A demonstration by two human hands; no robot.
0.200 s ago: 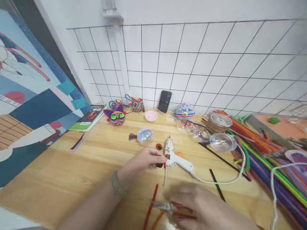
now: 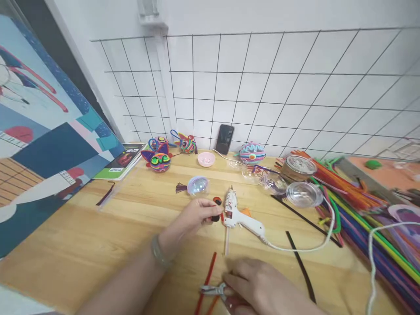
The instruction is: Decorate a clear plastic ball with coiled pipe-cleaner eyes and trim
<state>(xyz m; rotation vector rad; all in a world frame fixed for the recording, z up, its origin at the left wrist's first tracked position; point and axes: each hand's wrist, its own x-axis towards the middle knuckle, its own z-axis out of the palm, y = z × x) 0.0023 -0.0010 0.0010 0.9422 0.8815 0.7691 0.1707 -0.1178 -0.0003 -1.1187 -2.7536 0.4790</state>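
Our left grip [image 2: 197,213] pinches a dark round piece [image 2: 215,218], our right grip [image 2: 254,282] holds pliers [image 2: 211,290]; straying leftward fingers could knock the adjacent glue gun [image 2: 246,222] askew.

Bright diffuse light, stretched edges.

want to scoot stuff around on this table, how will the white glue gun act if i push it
The glue gun will probably slide rather than roll, since it lies on its side. Its white cord, lying in a loose curve, may trail or tug. The thin glue stick jutting from its rear could catch on things.
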